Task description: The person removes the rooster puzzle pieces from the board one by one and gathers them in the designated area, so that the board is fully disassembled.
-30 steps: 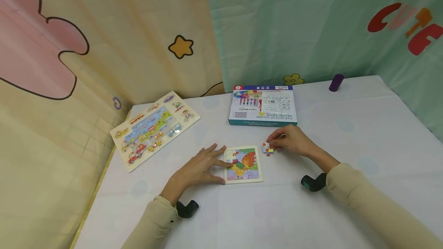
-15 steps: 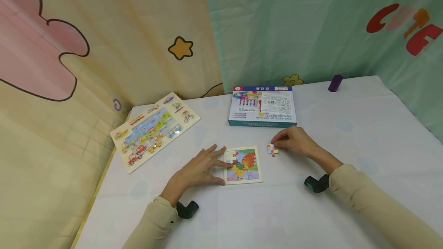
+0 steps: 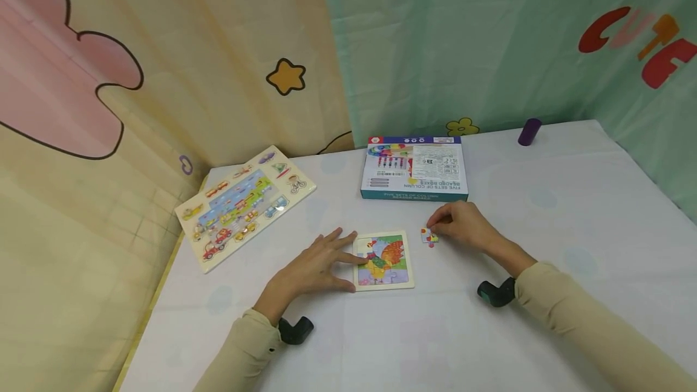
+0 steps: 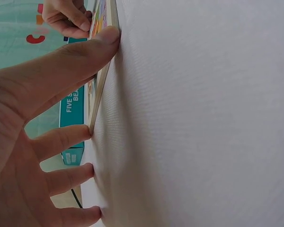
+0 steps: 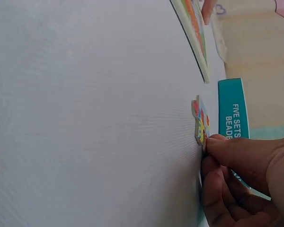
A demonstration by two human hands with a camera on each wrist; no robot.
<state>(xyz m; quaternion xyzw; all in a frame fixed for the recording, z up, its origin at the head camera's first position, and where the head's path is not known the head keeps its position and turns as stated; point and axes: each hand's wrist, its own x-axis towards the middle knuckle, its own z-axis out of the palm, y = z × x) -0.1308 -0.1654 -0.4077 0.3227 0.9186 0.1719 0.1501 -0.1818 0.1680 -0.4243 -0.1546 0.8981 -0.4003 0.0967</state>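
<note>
The small square jigsaw puzzle with a pale wooden frame and a bright rooster picture (image 3: 391, 264) lies flat just below the centre of the head view. Most of its picture appears filled in; a pale patch at its upper left looks like an open spot, though it is too small to be sure. One loose, multicoloured jigsaw piece (image 3: 427, 236) is out, just right of the frame, so the work seems close to complete, with at least this piece left to fit. The right hand (image 3: 465, 225) pinches that piece between thumb and fingers, its forearm slanting in from the lower right. The left hand (image 3: 316, 268), coming from the lower left, has its fingers spread, touching the puzzle's left side. Beyond, on the white-covered counter (image 3: 435, 337), lie a flat white-and-teal cardboard box (image 3: 414, 168) above centre and a pale vehicle-picture board (image 3: 245, 207) at left.
</note>
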